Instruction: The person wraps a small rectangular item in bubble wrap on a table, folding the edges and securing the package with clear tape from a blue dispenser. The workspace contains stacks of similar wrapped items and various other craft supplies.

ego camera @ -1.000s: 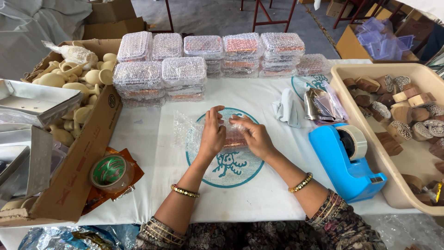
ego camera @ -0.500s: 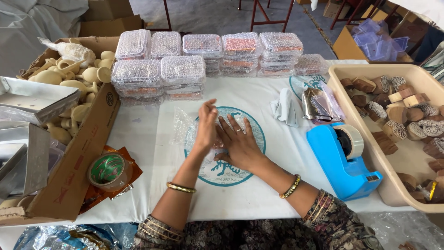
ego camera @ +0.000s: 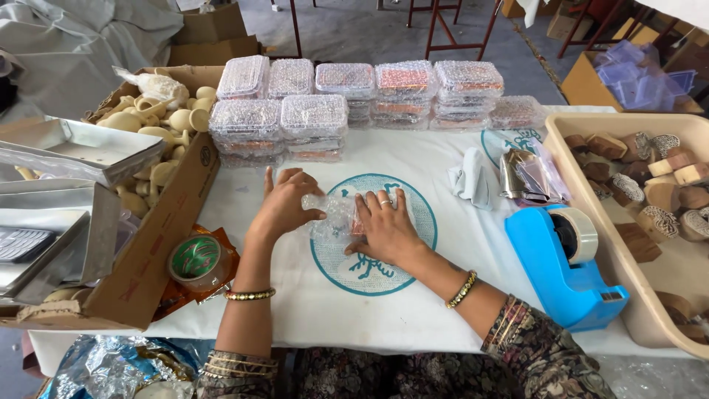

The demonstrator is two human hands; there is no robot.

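We observe both hands resting flat on a small bubble-wrapped parcel with a reddish-brown block inside (ego camera: 341, 218), which lies on the white cloth-covered table (ego camera: 295, 310) at the upper part of a teal circular print (ego camera: 384, 266). The left hand (ego camera: 284, 207) presses its palm and spread fingers on the left end of the parcel, thumb along the near edge; it is open, not closed around anything. The right hand (ego camera: 385, 229), a ring on one finger, lies flat over the right end with fingers extended and close together, likewise pressing rather than gripping. Gold bangles show at both wrists. Behind the parcel we note stacks of finished bubble-wrapped packets (ego camera: 347, 100) in two rows, well apart from the hands. To the right stands a bright blue tape dispenser with a roll of clear tape (ego camera: 565, 258), just beside a beige plastic tray (ego camera: 591, 192) holding carved wooden blocks (ego camera: 650, 185). A crumpled white cloth (ego camera: 473, 181) and some clear plastic bags (ego camera: 528, 177) lie between the print and the tray. To the left, a brown cardboard box (ego camera: 148, 251) contains pale wooden knobs (ego camera: 148, 125), and a green tape roll (ego camera: 194, 258) rests on an orange wrapper near its corner.
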